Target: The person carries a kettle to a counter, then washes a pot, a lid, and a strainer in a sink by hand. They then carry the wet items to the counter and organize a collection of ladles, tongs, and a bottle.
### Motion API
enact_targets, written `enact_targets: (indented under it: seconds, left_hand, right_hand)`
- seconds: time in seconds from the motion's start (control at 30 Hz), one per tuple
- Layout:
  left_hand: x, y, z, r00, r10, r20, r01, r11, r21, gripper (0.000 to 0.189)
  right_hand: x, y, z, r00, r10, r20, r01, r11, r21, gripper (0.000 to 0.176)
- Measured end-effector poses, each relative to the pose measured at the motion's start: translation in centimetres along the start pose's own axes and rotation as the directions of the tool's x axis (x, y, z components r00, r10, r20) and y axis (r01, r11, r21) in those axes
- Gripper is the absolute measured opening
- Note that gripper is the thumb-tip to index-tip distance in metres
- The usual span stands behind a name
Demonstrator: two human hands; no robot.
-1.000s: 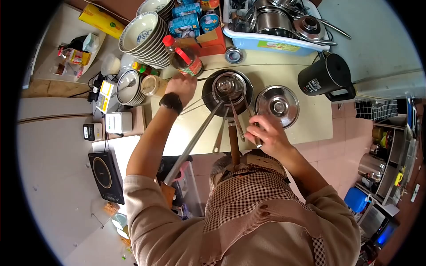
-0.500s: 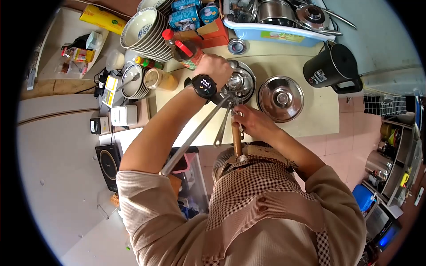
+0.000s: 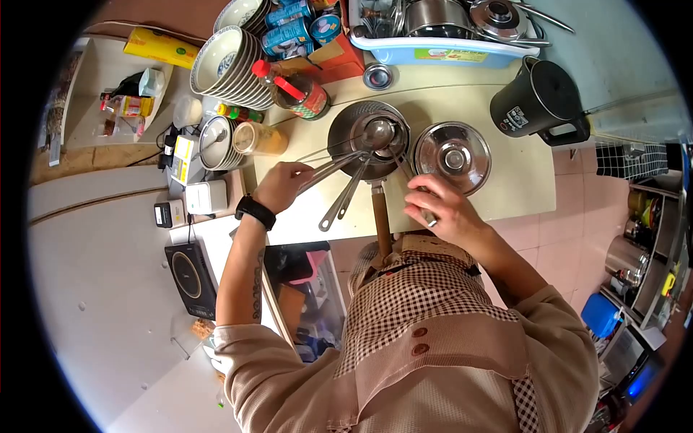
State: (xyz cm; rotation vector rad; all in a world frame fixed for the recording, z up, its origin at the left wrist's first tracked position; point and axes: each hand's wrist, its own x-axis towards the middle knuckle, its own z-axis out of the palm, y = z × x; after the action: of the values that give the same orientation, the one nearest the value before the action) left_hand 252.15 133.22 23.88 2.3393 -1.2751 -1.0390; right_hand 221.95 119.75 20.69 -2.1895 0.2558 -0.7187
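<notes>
A saucepan (image 3: 339, 135) with a wooden handle stands near the table's front edge, its handle toward my body. Metal ladles (image 3: 378, 133) and other long-handled utensils lean in it. My left hand (image 3: 283, 186) is closed around long metal handles at the pan's left. On the right, my right hand (image 3: 442, 207) grips another metal utensil handle that slants down from the pan. Two short flat handles (image 3: 344, 200) rest over the pan's front rim, between my hands. A round steel lid (image 3: 473, 160) lies just right of the pan.
Behind the pan stand a red-capped sauce bottle (image 3: 310, 99), stacked bowls (image 3: 249, 76) and a small metal dish (image 3: 377, 76). A blue basin (image 3: 433, 53) holds pots at the back. A black kettle (image 3: 530, 101) stands at right, a jar (image 3: 260, 138) at left.
My left hand has moved from above the pan's left side down and left, onto the metal handles. My right hand has shifted right from the pan handle, now gripping a utensil handle.
</notes>
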Motion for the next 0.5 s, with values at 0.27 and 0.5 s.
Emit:
enact_targets:
  seconds: [0.27,0.5]
  left_hand:
    - [3.6,-4.5,2.3,0.801,-0.207,0.562,0.549,0.628,-0.551,0.023]
    - [7.4,-8.1,4.8,0.986,-0.076,0.145,0.076,0.997,0.003,0.029]
  right_hand:
    - [0.3,-1.2,-3.8,0.995,0.025,-0.099,-0.026,1.000,-0.011,0.021]
    - [0.3,-1.0,-2.4,0.989,0.107,-0.099,-0.102,0.993,0.064,0.020]
